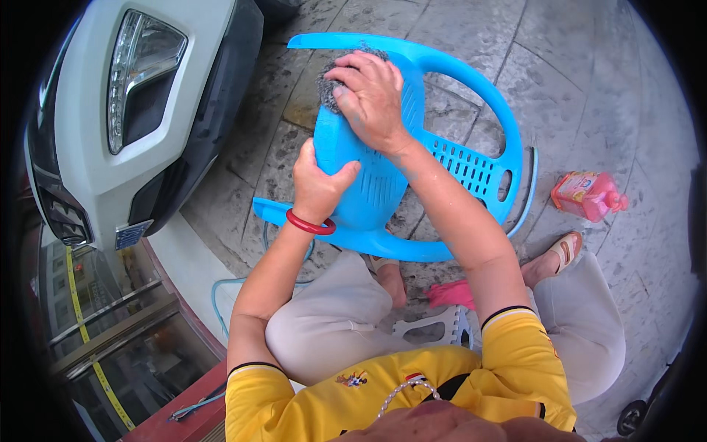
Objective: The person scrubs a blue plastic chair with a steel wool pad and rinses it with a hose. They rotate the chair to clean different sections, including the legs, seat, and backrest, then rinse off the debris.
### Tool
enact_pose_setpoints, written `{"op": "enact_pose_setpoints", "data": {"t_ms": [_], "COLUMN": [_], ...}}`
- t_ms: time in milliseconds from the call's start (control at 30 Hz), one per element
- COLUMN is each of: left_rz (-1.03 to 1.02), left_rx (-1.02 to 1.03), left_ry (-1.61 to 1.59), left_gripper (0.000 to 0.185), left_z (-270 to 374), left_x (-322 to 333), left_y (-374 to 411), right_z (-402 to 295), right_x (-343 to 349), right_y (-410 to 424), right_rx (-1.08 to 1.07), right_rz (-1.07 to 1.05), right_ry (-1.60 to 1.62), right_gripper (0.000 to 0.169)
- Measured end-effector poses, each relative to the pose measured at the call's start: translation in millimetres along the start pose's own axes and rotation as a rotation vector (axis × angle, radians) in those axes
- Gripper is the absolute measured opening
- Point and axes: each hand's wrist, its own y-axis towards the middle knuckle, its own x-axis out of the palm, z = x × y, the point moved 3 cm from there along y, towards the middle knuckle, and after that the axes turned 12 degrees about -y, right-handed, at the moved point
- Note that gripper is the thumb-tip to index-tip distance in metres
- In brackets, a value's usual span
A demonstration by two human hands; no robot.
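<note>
A blue plastic armchair [364, 199] lies tipped over on the paving, its slotted backrest away from the car. My right hand [373, 94] presses a grey scouring pad [330, 88] against the seat's far end, and the fingers are curled over the pad. Nearer to me, my left hand [323, 179] grips the seat's edge, thumb on top, with a red bangle at the wrist. Wet greyish smears mark my right hand and forearm.
On the left stands a white car's front [204, 72]. A pink liquid bottle [588, 196] lies on the paving at right. Pink cloth [450, 294] and a white plastic stool [431, 326] are between my legs. A thin blue hose [214, 301] runs beside my knee, near a glass door.
</note>
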Motion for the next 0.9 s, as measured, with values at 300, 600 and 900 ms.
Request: {"op": "enact_pose_setpoints", "data": {"t_ms": [300, 600, 900], "left_rz": [-0.016, -0.050, -0.020], "left_rx": [0.061, 0.000, 0.215], "left_ry": [0.000, 0.001, -0.061], "left_gripper": [0.043, 0.046, 0.045], "left_z": [6.2, 12.7, 4.4], "left_x": [7.8, 7.6, 2.3], "left_y": [4.6, 2.4, 3.2], "right_z": [112.9, 66.4, -42.5], "right_x": [20.6, 10.1, -23.5], "right_y": [9.8, 37.4, -10.1], "right_rx": [0.301, -0.063, -0.381], "right_rz": [0.031, -0.071, -0.087], "right_ry": [0.065, -0.046, -0.081], "right_gripper": [0.031, 0.025, 0.018]}}
